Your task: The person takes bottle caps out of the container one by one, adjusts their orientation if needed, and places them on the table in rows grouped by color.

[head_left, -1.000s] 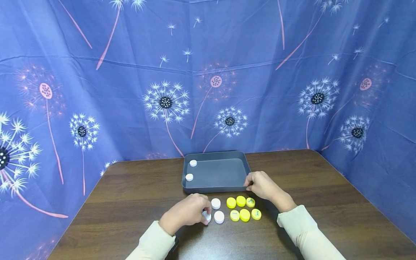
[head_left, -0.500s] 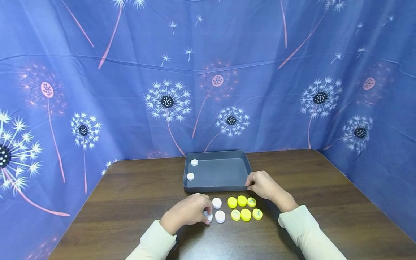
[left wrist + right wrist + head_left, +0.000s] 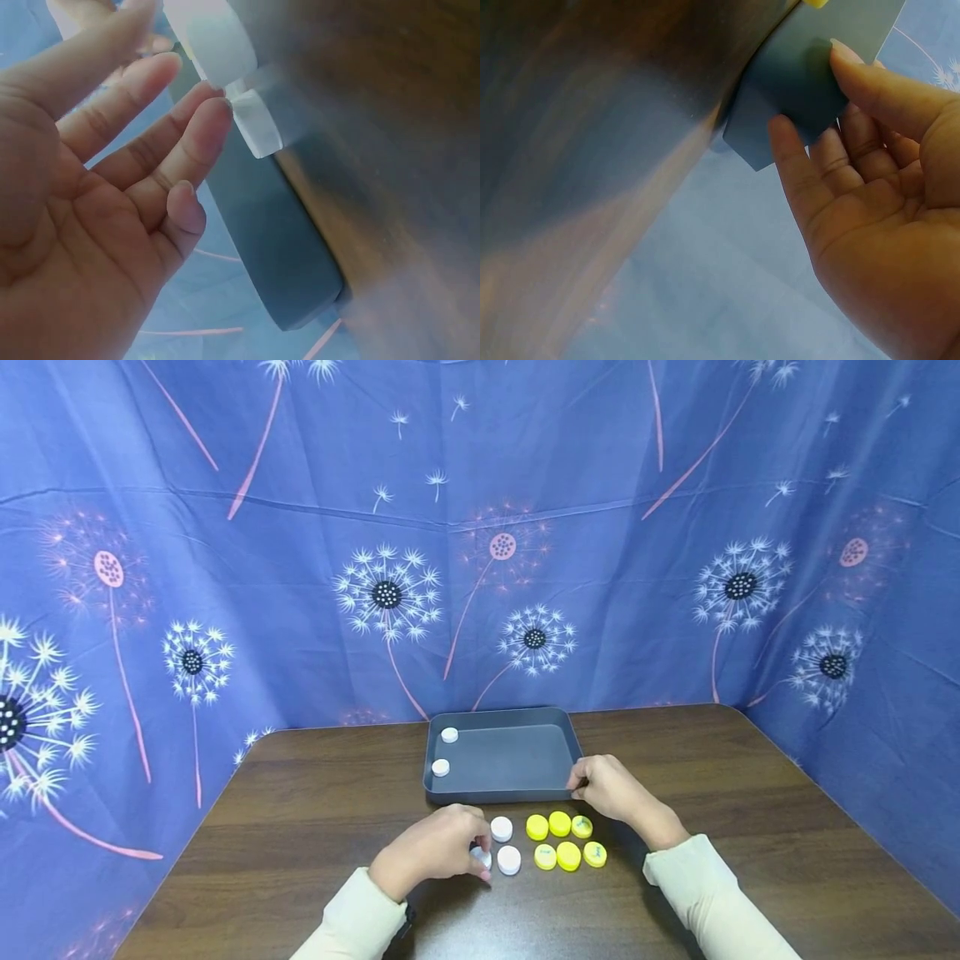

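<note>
My left hand (image 3: 431,847) is over a white bottle cap (image 3: 482,858) on the table, partly hidden by its fingers. In the left wrist view the fingers are loosely extended, with fingertips close beside the white caps. Two more white caps, one farther back (image 3: 502,828) and one nearer (image 3: 509,860), lie just right of that hand. My right hand (image 3: 611,789) pinches the near right corner of a dark grey tray (image 3: 495,796), thumb against its wall (image 3: 810,82). Inside the tray, two white caps stand along the left side, one behind (image 3: 449,735) the other (image 3: 440,767).
Several yellow caps (image 3: 568,856) lie in two rows right of the white ones, in front of the tray. The brown wooden table (image 3: 322,793) reaches back to a blue dandelion-print cloth (image 3: 615,552) hanging behind and at both sides.
The left thumb has shifted slightly right, away from the white cap's near side. The right hand stays at the tray corner. The head view has shifted a little.
</note>
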`<state>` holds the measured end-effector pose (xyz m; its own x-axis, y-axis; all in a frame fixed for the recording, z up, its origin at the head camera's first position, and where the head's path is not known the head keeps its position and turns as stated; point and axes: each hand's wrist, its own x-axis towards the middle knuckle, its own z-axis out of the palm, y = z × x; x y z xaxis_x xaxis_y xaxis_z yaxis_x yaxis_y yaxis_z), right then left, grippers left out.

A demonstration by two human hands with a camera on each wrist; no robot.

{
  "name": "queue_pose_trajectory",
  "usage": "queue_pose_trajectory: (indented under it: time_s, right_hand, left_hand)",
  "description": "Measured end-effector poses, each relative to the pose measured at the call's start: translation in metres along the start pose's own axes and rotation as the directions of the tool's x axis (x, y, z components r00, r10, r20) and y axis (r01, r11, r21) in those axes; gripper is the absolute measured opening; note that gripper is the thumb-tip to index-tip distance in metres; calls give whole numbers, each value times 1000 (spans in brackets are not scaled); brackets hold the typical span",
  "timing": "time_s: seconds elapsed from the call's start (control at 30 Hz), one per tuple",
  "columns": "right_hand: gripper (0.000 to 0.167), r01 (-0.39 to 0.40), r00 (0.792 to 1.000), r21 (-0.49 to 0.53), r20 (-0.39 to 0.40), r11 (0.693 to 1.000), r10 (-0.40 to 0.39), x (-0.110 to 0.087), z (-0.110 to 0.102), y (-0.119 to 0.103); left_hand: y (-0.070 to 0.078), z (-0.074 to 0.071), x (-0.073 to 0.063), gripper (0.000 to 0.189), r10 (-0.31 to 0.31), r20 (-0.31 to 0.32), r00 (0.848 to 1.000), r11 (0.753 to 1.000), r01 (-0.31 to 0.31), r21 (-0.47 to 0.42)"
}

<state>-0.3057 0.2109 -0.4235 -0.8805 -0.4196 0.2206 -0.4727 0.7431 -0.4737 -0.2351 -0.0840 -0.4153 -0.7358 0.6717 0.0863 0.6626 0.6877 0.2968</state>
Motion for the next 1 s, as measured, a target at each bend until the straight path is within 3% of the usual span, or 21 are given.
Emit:
queue_pose_trajectory:
  time_s: [0.2,0.37,0.47,0.53,0.7,0.8,1.0]
  right_hand:
    - [23,9,1000,2,3,1000,-9,-1,-1,1]
    - [23,5,1000,-8,-4,1000,-5,-1,-2,2]
    - [22,4,1000,-3,-3,1000,-4,-3,-1,3]
    - [22,10,1000,2,3,1000,-10,-3,0,3]
    - [20,44,999,2,-3,999,-44,-2,1,3]
    - [20,51,999,-3,-12,999,-51,-1,0,3]
    - [19,33,999,12,8,999,-34,-2,1,3]
  left_hand:
    - [-5,-10,-1,23,-3,-103,995,996,-6,-87]
    - [-13,-20,-1,21,3,-235,972,992,-32,-120]
    - [-18,-25,-1,19,30,-334,942,995,-60,-80]
    - [-23,-27,-2,20,44,-403,914,994,-79,-71]
    - [-42,-34,3,27,-25,-522,853,986,-64,-152]
    - [-56,-39,10,31,-80,-549,832,978,-40,-203]
    - [-85,-42,25,32,-193,-516,835,962,57,-267]
